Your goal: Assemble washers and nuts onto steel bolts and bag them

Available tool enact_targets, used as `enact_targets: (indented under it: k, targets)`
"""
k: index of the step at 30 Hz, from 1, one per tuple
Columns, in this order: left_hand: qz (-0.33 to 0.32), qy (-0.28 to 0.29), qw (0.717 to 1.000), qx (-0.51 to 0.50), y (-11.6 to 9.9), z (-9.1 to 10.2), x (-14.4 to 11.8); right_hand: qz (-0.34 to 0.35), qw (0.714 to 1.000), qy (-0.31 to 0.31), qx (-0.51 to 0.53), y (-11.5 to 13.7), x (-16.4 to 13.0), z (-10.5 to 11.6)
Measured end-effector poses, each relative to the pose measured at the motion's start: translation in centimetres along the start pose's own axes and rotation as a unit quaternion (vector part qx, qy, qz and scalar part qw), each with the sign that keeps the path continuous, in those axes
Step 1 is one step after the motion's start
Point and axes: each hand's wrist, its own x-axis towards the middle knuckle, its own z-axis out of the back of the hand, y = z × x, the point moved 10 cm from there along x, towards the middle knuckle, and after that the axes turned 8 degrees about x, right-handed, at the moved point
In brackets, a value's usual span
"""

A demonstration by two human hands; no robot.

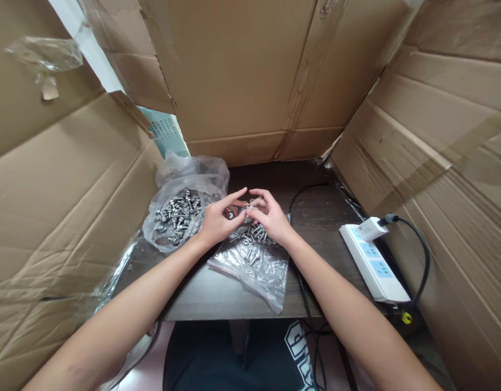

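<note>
Leaning in at far left, a cardboard wall [50,206], closing off that side of the dark table [218,296]. Lying just right of it, an open plastic bag of bolts [177,214], mouth spread wide, touching the heel of the left hand [218,220]. Reaching in from bottom left, forearm angled up and rightward, wrist hovering low over the table, index finger stretching out toward the other hand, remaining fingers curling loosely. Pinching between both sets of fingertips, a small metal bolt [250,206], held above the table at the meeting point of the two hands; too small for telling which fingers are bearing it. Resting directly beneath, a flat clear bag with bolts [254,260], reaching down to the table's near edge. Coming in from bottom right, the right hand [269,217], fingers bending inward around the bolt, knuckles facing up. Running past the right wrist, a black cable [301,195]. Lying further right and well apart, a white power strip [375,260] with a white plug. Standing close behind and along the right side, more cardboard, leaving open tabletop only between right hand and strip.
</note>
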Motion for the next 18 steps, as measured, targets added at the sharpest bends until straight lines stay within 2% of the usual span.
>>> enact_targets:
  k: [18]
  targets:
    - [0.017,0.002,1.0,-0.005,0.4,-0.11,-0.07,-0.009,1.0,-0.008,-0.003,-0.1,0.02,0.26]
